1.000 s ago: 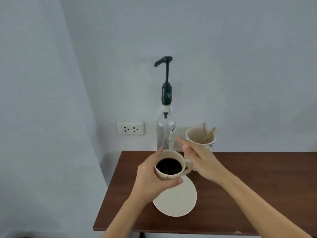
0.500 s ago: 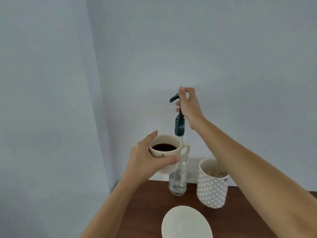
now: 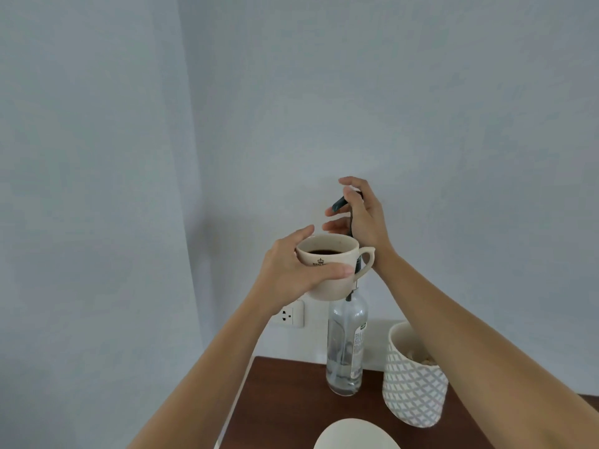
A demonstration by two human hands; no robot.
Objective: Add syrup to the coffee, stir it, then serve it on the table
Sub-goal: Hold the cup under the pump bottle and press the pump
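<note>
A cream coffee cup [image 3: 330,257] with dark coffee inside is held up in the air by my left hand [image 3: 288,270], which wraps around its side. Its handle points right. Behind it stands a clear glass syrup bottle [image 3: 346,345] on the table, with a black pump on top. My right hand [image 3: 359,215] rests on the pump head [image 3: 338,203], whose spout points left above the cup's rim. The pump's stem is mostly hidden behind the cup and my hand.
A white patterned holder [image 3: 413,380] with wooden sticks stands right of the bottle on the dark wooden table [image 3: 285,400]. A cream saucer [image 3: 353,437] lies at the bottom edge. A wall socket [image 3: 290,314] sits left of the bottle. Walls close in at back and left.
My left hand lifted the cup off the saucer up to the pump spout. My right hand rose to the pump head and settled on it. The view tilted upward.
</note>
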